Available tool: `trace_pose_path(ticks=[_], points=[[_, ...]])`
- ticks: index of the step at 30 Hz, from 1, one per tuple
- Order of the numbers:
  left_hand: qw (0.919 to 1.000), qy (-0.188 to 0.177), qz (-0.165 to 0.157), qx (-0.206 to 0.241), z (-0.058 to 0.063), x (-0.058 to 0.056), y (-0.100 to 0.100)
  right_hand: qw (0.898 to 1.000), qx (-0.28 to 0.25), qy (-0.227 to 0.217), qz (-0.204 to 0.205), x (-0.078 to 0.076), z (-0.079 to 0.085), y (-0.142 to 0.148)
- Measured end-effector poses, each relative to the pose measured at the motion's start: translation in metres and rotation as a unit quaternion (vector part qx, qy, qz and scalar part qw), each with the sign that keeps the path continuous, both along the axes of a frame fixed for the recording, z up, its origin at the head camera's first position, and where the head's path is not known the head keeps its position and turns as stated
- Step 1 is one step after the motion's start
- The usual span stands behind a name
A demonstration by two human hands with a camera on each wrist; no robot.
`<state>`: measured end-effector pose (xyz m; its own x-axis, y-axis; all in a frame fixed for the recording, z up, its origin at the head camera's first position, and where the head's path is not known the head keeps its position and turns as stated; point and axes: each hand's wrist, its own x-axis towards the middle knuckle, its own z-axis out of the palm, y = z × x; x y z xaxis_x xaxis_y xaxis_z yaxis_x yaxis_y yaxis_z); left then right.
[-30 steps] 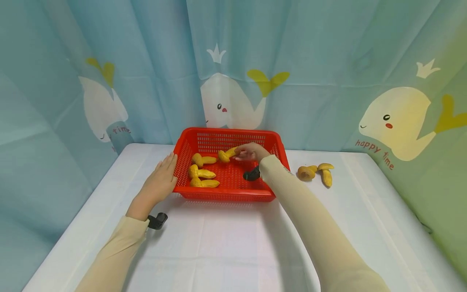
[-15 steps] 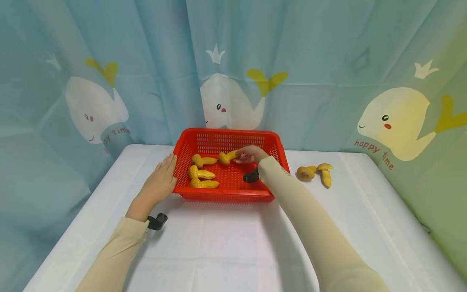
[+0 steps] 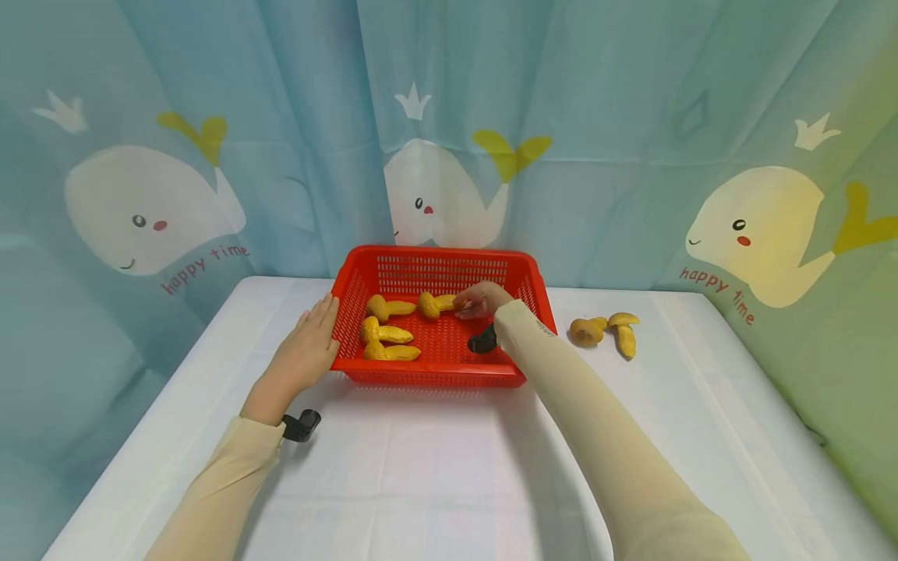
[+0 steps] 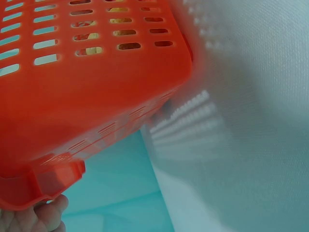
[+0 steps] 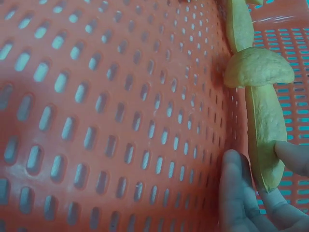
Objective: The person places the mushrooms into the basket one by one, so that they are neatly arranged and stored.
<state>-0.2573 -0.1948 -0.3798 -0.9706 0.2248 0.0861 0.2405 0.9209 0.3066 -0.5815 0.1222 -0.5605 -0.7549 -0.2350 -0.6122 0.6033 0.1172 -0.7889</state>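
A red plastic basket point(image 3: 435, 377) with slotted walls sits on the table. My left hand point(image 3: 303, 347), fingers straight, rests against its left rim; fingertips point(image 4: 57, 208) show beside the rim in the left wrist view. Inside the basket, my right hand point(image 3: 482, 300) pinches the stem end of a yellow toy mushroom point(image 5: 264, 116) between thumb point(image 5: 292, 155) and fingers, its cap pointing left in the head view. To its left lie three more mushrooms: one at the back point(image 3: 384, 308), one in the middle point(image 3: 382, 333) and one at the front point(image 3: 387, 352).
Two more mushrooms lie on the white table point(image 3: 421, 475), right of the basket: a brownish one point(image 3: 586, 332) and a yellow one point(image 3: 624, 335). Behind the table hangs a blue curtain point(image 3: 603, 226) with whale prints.
The pinched mushroom has gone from a tilt to nearly level as my right hand lowered slightly. My left hand stays at the rim, and the left curtain has spread outward.
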Motion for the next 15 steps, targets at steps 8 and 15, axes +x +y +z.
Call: trace_pose_path(ticks=[8,15], points=[[0.9999,0.011,-0.004,-0.002,0.0,0.0,0.001,0.999,0.039,0.012,-0.003,0.031,0.034,-0.004],[0.9999,0.013,-0.006,-0.004,0.001,0.0,0.001,0.999,0.033,0.015,-0.021,-0.049,-0.044,0.007]])
